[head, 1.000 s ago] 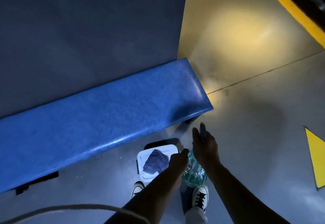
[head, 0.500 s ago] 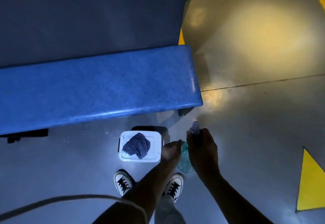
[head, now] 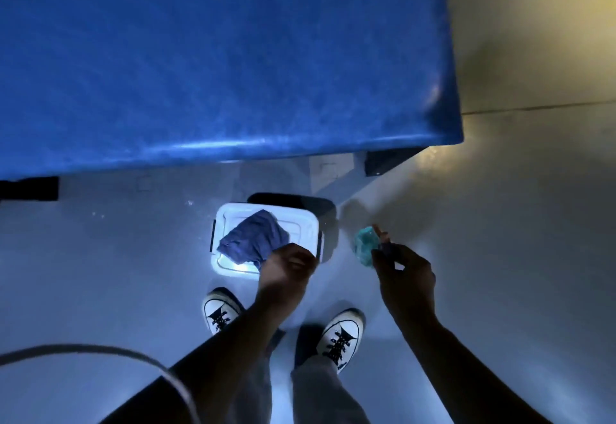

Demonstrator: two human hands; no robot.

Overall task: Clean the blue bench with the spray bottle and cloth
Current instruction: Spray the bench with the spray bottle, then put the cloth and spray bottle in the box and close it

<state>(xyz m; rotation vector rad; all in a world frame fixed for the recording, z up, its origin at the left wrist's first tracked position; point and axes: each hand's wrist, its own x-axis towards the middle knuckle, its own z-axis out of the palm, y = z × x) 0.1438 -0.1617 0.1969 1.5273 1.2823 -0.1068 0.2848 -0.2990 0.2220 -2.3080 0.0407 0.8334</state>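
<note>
There is one view only — a wide-angle camera worn on the person's head, looking steeply down, almost straight at the floor in front of the body. The glossy blue padded bench point(head: 226, 57) fills the upper two thirds of the frame and is cut off at the top and left edges, so the camera stands close over it. The white lace-up sneakers point(head: 340, 333) sit at lower centre, toes pointing up the frame, towards the bench. Both forearms enter from the bottom edge. Straight lines bow near the borders — the wide lens shows there.
</note>
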